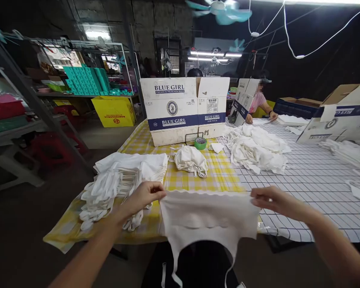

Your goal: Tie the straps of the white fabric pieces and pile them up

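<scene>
A white camisole-style bra top [210, 216] with thin straps is stretched between my two hands, its wavy edge on top and its straps hanging down over my lap. My left hand [147, 195] pinches one upper corner. The other upper corner is pinched in my right hand [271, 200]. Left of the garment, a neat stack of white garments [147, 164] lies at the table edge with straps drooping. Just beyond the held piece sits a small bundle of white garments [190, 160]. A larger loose pile of white garments [255, 148] lies further right.
Cardboard beer boxes [174, 108] stand at the back of the table, with a roll of green tape [200, 143] in front. Across the table a person [259, 100] handles white cloth. An open box [342, 120] and more white garments [348, 154] occupy the right side.
</scene>
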### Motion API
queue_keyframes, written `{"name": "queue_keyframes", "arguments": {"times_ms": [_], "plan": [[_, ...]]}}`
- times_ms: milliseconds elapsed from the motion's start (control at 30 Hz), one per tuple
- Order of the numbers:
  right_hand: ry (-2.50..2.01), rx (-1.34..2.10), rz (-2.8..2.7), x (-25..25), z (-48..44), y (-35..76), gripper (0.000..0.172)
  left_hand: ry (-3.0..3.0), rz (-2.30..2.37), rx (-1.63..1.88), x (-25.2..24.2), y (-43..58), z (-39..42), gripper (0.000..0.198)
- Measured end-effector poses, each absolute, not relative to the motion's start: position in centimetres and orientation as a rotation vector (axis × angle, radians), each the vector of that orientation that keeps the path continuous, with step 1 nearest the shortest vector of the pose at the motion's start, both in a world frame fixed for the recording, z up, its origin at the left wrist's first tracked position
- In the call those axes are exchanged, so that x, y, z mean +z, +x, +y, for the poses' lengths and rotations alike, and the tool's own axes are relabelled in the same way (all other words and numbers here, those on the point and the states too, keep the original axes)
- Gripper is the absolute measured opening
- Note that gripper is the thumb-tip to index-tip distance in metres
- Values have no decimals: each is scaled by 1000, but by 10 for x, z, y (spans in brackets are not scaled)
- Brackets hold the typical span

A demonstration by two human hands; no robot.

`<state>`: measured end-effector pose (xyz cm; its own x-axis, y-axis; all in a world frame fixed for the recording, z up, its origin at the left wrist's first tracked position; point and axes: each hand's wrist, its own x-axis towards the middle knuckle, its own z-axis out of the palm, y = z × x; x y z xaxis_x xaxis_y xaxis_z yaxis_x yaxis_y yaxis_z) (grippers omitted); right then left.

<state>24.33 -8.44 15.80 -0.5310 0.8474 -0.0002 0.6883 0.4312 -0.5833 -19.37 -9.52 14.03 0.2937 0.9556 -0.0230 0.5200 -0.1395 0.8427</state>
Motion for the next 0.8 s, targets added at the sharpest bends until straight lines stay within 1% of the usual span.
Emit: {"name": "queue_keyframes", "arguments": {"times_ms": [100,300,400,467,567,667,700,733,800], "plan": [[-1441,917,-2410,127,-64,224,33,1863,1470,650,103,-181,-81,23],[-1580,747,-2356,96,-2,221,19,2261,1715,633,78,-157,-28,13],[-1699,627,-2294,78,26,208,16,2353,1810,603,56,-146,4,13],[-1746,580,-2254,61,39,198,21,2356,1841,589,39,-142,21,15],[-1786,512,-2177,39,51,187,35,2353,1898,570,20,-140,38,20],[-1811,430,-2100,34,49,184,50,2363,1957,573,14,-139,44,27],[-1809,410,-2070,38,43,185,53,2382,1991,588,14,-139,44,30],[-1794,414,-2041,44,33,188,52,2405,2030,611,16,-137,42,33],[-1711,547,-2021,59,2,200,39,2458,2071,663,19,-131,34,38]]}}
